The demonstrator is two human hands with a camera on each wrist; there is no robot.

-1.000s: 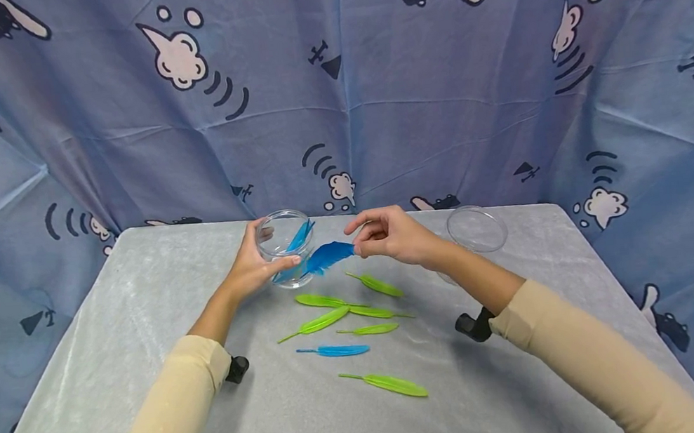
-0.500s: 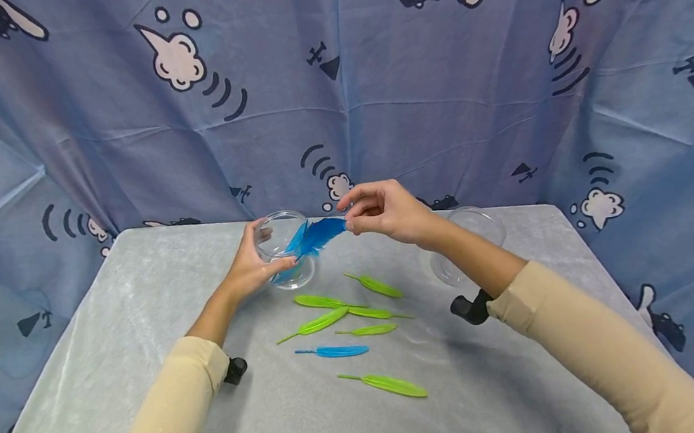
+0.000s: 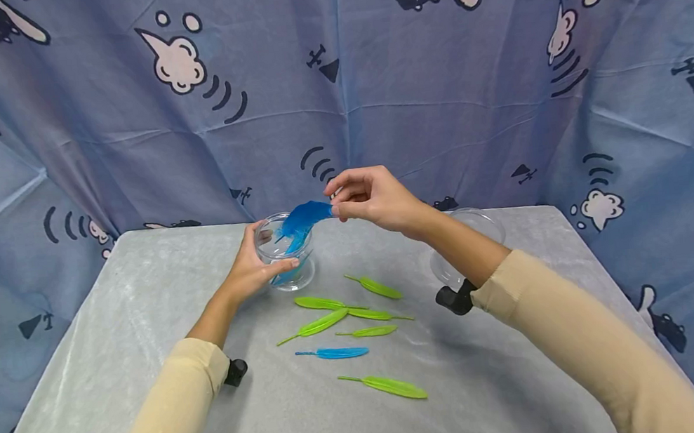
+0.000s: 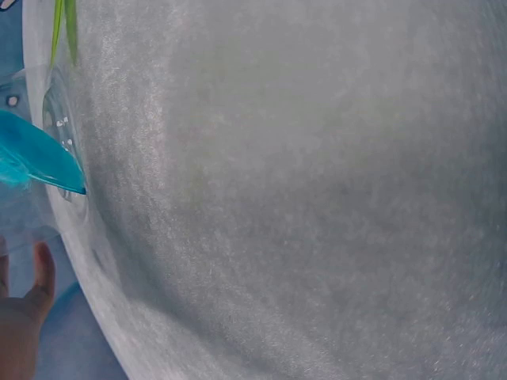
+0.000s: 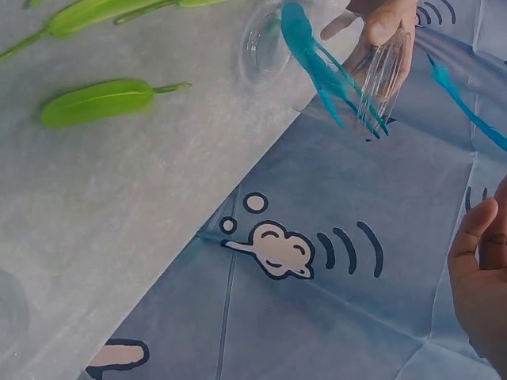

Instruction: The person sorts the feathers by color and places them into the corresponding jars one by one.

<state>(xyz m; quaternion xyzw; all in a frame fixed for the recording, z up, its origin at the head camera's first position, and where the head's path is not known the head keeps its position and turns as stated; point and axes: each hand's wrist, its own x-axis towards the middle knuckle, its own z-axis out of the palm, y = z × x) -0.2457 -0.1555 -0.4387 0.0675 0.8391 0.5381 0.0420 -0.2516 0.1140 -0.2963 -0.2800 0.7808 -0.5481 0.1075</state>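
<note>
My left hand (image 3: 249, 268) holds a clear jar (image 3: 306, 274) upright near the table's back edge, with the thumb across its front. Blue feathers (image 5: 305, 55) stand inside the jar, seen through its wall. My right hand (image 3: 377, 200) pinches a blue feather (image 3: 305, 217) by one end, above and to the right of the jar. In the head view its other end overlaps the jar's mouth; the right wrist view shows it apart from the jar. The left wrist view catches only fingers (image 4: 43, 273) and part of the jar with a blue feather (image 4: 40, 154).
Several green feathers (image 3: 393, 386) and one blue feather (image 3: 336, 352) lie on the grey-covered table (image 3: 280, 428). A second clear container (image 3: 489, 224) stands at the back right, partly hidden by my right forearm. A blue patterned curtain (image 3: 281, 75) hangs behind the table.
My right hand has risen and moved left, bringing the pinched blue feather from beside the jar to over its mouth. The left hand and the jar stay in place.
</note>
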